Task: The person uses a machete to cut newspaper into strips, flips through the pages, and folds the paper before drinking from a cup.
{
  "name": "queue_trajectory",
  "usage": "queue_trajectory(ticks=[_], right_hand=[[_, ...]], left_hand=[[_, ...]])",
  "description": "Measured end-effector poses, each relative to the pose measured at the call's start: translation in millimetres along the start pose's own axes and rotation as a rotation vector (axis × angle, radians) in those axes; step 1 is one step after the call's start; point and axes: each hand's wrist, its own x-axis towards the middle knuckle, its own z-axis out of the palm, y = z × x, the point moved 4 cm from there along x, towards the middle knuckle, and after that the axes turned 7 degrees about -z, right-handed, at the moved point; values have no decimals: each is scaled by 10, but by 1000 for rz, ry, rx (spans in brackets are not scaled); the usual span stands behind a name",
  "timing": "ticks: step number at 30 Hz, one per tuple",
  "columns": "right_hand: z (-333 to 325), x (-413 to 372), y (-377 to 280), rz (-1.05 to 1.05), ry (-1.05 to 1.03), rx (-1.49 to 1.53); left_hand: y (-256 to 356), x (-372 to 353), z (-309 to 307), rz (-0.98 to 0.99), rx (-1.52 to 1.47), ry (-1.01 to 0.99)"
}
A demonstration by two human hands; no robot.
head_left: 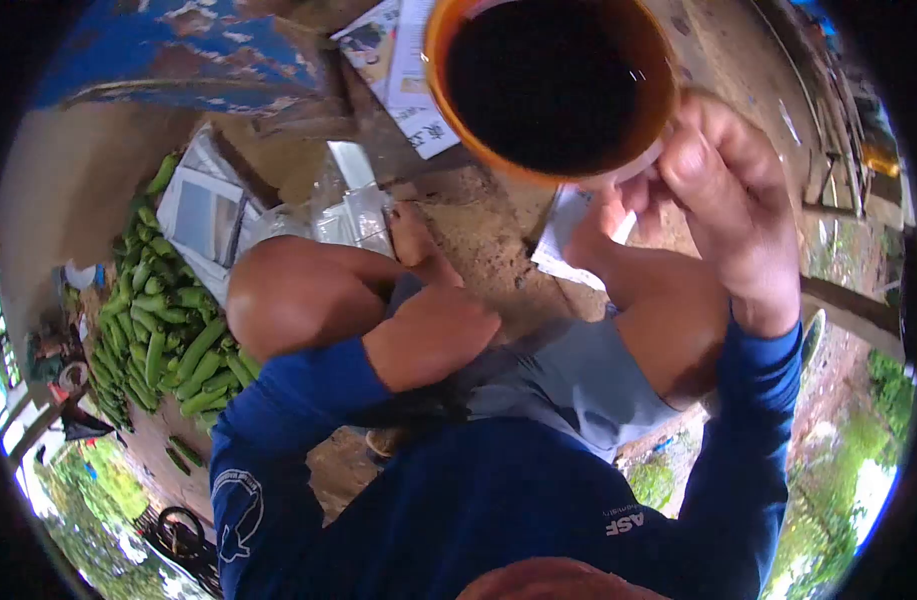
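My right hand (723, 190) is closed on the handle of an orange-brown cup (440, 95). Dark liquid (543, 80) fills much of the cup, which is held up close to the camera. My left arm, in a blue sleeve (288, 405), crosses my lap, its bare part (433, 340) bent above the grey shorts (568, 375). I cannot make out the fingers of my left hand. Clear plastic bags (363, 220) lie beyond it on the floor, beside a bare part of the body that could be a foot or a hand.
A heap of long green vegetables (158, 335) lies on the floor at left, beside printed papers (206, 215). More papers (403, 75) are ahead, and a sheet (558, 245) lies by my right foot (598, 240). A worn blue surface (188, 50) stands at upper left.
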Motion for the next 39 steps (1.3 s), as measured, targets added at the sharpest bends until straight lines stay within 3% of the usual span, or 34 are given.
queue_trajectory(ticks=[3, 6, 12, 19, 22, 32, 36, 39], right_hand=[[82, -110, -98, 17, -41, 125], [197, -138, -227, -216, -113, 124], [279, -294, -281, -343, -282, 234], [391, -292, -404, -436, -292, 179], [398, -295, -475, -467, -285, 154], [350, -288, -581, -500, -240, 102], [246, -342, -579, -470, -209, 126], [116, -457, -412, -433, -275, 289]], left_hand=[[-34, 90, 7, 47, 26, 11], [-16, 205, 39, 51, 7, -7], [79, 211, 199, -48, -129, -87], [-47, 94, 194, -143, -333, -42], [-47, 173, 291, -134, -122, -112], [-79, 216, 53, -81, -155, -180], [-447, 324, -90, -52, 20, -257], [-923, 459, -138, -48, 52, -114]])
